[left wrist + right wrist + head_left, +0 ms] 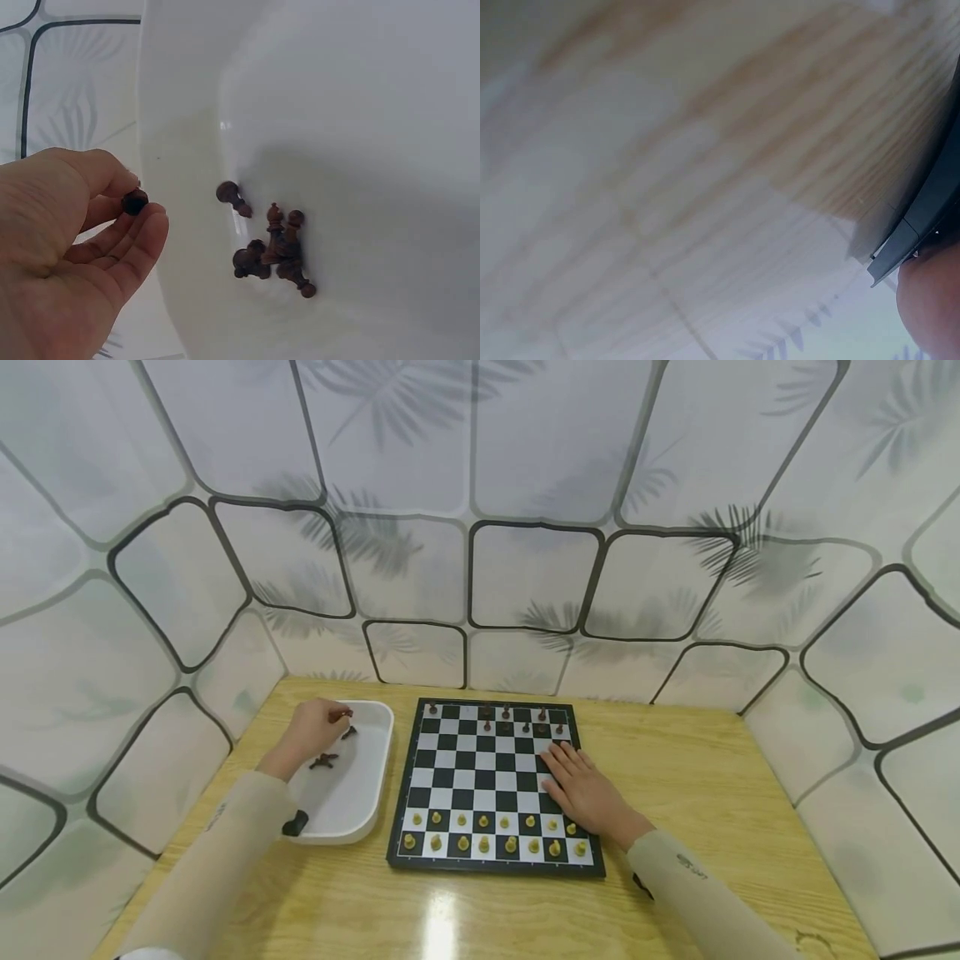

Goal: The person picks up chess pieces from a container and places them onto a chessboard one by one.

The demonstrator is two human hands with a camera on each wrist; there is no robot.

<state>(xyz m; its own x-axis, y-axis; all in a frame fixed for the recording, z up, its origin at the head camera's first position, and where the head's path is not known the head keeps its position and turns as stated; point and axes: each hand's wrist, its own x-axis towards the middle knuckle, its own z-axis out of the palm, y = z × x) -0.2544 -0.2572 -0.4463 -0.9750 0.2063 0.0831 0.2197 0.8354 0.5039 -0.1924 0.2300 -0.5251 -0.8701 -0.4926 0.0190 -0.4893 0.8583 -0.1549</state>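
Left wrist view: the left hand (52, 232), cropped at left, partly conceals the dark piece (135, 201); type indeterminate. Right wrist view: right hand (934, 300) and chessboard (930, 206) are cropped at the right edge; tabletop (727, 142) blurred. Head view, lower right: sleeve lettering (692, 866) illegible.

Looks like a small indoor corner, with pale leaf-patterned walls (532, 577) standing on three sides of a wooden table (678, 768). Cannot be recognised with certainty as home or office.
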